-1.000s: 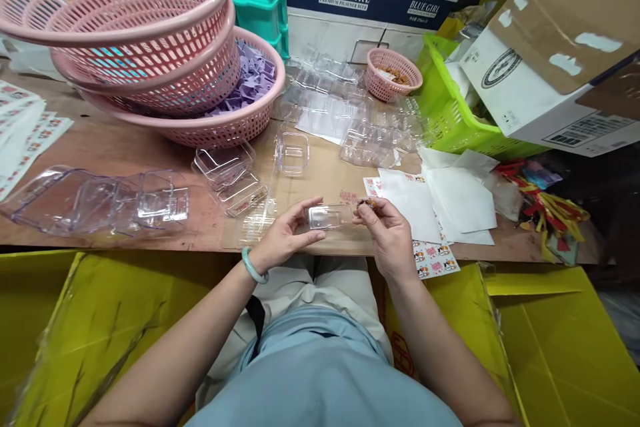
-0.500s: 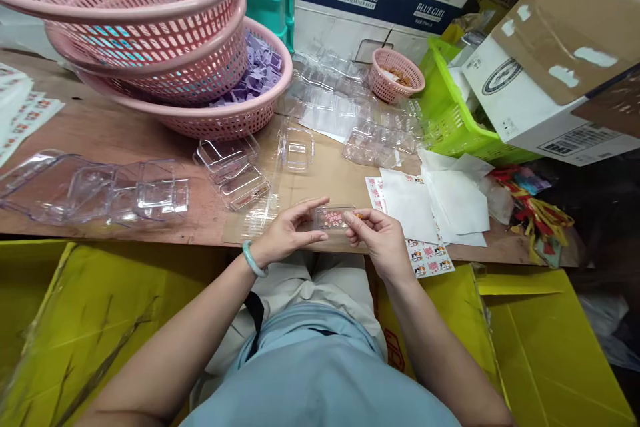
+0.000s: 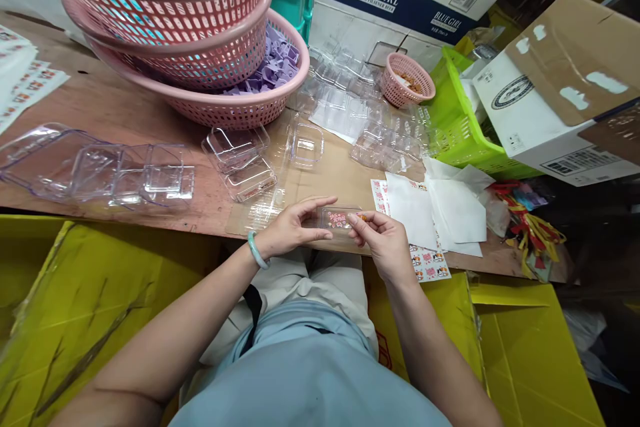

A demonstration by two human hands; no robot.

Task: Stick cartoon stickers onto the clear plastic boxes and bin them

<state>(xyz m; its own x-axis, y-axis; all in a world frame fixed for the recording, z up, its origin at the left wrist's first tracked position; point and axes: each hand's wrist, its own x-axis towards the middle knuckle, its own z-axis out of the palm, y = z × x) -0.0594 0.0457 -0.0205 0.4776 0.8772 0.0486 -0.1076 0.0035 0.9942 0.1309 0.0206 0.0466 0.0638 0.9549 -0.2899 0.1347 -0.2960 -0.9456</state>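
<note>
Plastic case (image 3: 336,218) (clear) between left hand (image 3: 291,230) and right hand (image 3: 386,239).

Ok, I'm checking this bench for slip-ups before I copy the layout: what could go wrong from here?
The clear case might tip or slip, as the left hand has it only between thumb and fingers.

The small orange piece, pinched in the right hand, could drop; little of it shows.

The sticker sheet juts past the front edge of the table, so a knock might pull it off.
</note>
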